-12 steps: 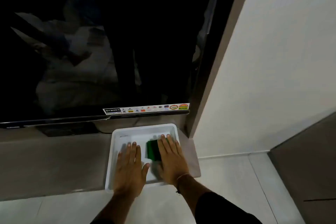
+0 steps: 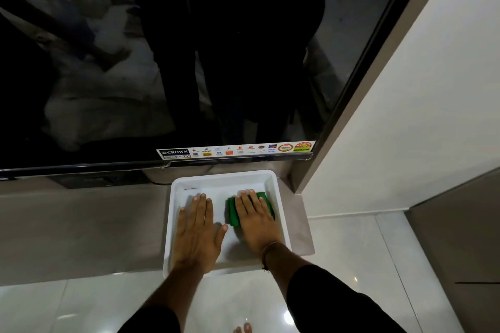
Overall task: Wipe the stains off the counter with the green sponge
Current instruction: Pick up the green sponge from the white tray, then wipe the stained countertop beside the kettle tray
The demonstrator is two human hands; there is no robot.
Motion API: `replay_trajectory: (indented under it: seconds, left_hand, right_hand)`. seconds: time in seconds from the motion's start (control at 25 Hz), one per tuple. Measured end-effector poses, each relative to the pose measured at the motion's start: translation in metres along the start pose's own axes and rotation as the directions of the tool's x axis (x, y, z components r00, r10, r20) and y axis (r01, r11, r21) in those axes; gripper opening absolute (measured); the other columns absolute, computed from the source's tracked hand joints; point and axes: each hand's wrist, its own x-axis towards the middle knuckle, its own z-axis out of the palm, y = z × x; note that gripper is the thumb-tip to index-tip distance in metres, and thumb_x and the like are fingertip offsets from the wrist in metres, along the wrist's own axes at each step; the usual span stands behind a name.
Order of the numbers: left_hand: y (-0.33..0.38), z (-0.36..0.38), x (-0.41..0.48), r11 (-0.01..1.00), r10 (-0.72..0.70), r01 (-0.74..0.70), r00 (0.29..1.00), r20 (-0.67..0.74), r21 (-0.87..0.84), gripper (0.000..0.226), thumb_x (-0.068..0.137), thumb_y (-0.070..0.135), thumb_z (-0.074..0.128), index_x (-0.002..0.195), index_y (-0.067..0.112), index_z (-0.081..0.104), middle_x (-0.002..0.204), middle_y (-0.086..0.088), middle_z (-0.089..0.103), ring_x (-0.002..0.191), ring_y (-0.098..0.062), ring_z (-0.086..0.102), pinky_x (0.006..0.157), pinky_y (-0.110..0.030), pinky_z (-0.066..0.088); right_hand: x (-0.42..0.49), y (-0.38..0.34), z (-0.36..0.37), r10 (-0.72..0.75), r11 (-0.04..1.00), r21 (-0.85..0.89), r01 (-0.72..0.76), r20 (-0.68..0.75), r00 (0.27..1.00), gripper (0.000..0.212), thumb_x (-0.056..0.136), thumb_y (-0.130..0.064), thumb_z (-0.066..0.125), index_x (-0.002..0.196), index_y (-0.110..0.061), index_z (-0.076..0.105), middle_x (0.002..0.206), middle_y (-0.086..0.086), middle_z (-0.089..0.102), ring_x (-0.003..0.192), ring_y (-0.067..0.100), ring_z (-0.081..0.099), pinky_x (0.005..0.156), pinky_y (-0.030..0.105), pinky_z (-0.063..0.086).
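Note:
A white tray (image 2: pixel 273 180) sits on the grey counter (image 2: pixel 81 230) below a television. The green sponge (image 2: pixel 233 211) lies inside the tray on its right half. My right hand (image 2: pixel 257 222) lies flat on top of the sponge, fingers together, pressing it down; most of the sponge is hidden beneath the palm. My left hand (image 2: pixel 197 232) rests flat on the tray floor to the left of the sponge, fingers spread and holding nothing. A dark mark (image 2: pixel 190 189) shows near the tray's far left corner.
A large black television (image 2: pixel 189 62) stands just behind the tray, its lower edge overhanging the counter. A white wall (image 2: pixel 419 116) rises to the right. Glossy white floor tiles (image 2: pixel 81 305) lie below the counter's front edge, with my toes (image 2: pixel 243 328) showing.
My right hand has slid the sponge to the right and slightly farther back in the tray. My left hand has stayed flat in about the same spot.

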Motion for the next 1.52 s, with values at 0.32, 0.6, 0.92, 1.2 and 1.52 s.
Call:
replay_trajectory:
  seconds: [0.32, 0.6, 0.92, 1.2, 1.52]
  left_hand:
    - [0.075, -0.064, -0.044, 0.993, 0.114, -0.111, 0.992, -0.057, 0.044, 0.100, 0.090, 0.070, -0.014, 0.161, 0.008, 0.016, 0.171, -0.015, 0.011, 0.158, -0.033, 0.003, 0.130, -0.053, 0.001]
    - [0.280, -0.072, -0.064, 0.934, 0.354, -0.352, 0.935, -0.033, 0.058, 0.093, 0.094, 0.070, 0.002, 0.162, 0.009, 0.020, 0.172, -0.013, 0.018, 0.158, -0.033, 0.012, 0.129, -0.053, 0.006]
    - [0.581, -0.052, -0.097, 0.718, 0.694, -0.681, 0.717, -0.065, 0.142, 0.109, 0.076, 0.075, -0.031, 0.160, 0.011, -0.003, 0.172, -0.013, -0.002, 0.159, -0.033, -0.002, 0.125, -0.046, -0.016]
    - [0.813, -0.046, -0.121, 0.399, 0.915, -0.899, 0.403, -0.014, 0.180, 0.096, 0.086, 0.068, -0.019, 0.162, 0.011, -0.004, 0.174, -0.012, -0.005, 0.159, -0.029, -0.009, 0.130, -0.053, 0.001]
    - [1.071, -0.020, -0.130, 0.048, 0.998, -0.997, 0.050, 0.024, 0.054, 0.078, 0.106, 0.057, 0.030, 0.163, 0.009, 0.008, 0.174, -0.013, 0.007, 0.160, -0.029, -0.001, 0.129, -0.056, 0.006]
  right_hand:
    - [-0.085, 0.030, -0.083, 0.057, 0.996, 0.073, -0.041, -0.223, 0.973, 0.081, 0.097, -0.011, 0.061, 0.158, -0.016, 0.008, 0.170, 0.009, 0.011, 0.156, 0.034, 0.001, 0.124, 0.051, 0.007]
    - [-0.231, 0.195, -0.150, 0.285, 0.958, 0.074, -0.277, -0.353, 0.891, 0.090, 0.086, 0.009, 0.056, 0.158, -0.012, 0.008, 0.169, 0.011, 0.012, 0.155, 0.036, -0.001, 0.125, 0.053, 0.016]
    - [-0.430, 0.395, -0.194, 0.609, 0.777, 0.150, -0.611, -0.425, 0.670, 0.087, 0.090, 0.011, 0.052, 0.159, -0.016, 0.006, 0.170, 0.008, 0.008, 0.156, 0.034, -0.005, 0.126, 0.051, 0.003]
    - [-0.590, 0.527, -0.216, 0.802, 0.491, 0.150, -0.858, -0.461, 0.379, 0.088, 0.084, 0.015, 0.044, 0.159, -0.012, 0.006, 0.169, 0.013, 0.007, 0.155, 0.037, -0.006, 0.126, 0.052, 0.005]
    - [-0.720, 0.655, -0.230, 0.926, 0.096, 0.274, -0.957, -0.378, -0.015, 0.082, 0.095, 0.000, 0.058, 0.159, -0.022, 0.010, 0.170, 0.005, 0.012, 0.155, 0.030, -0.004, 0.122, 0.047, 0.002]
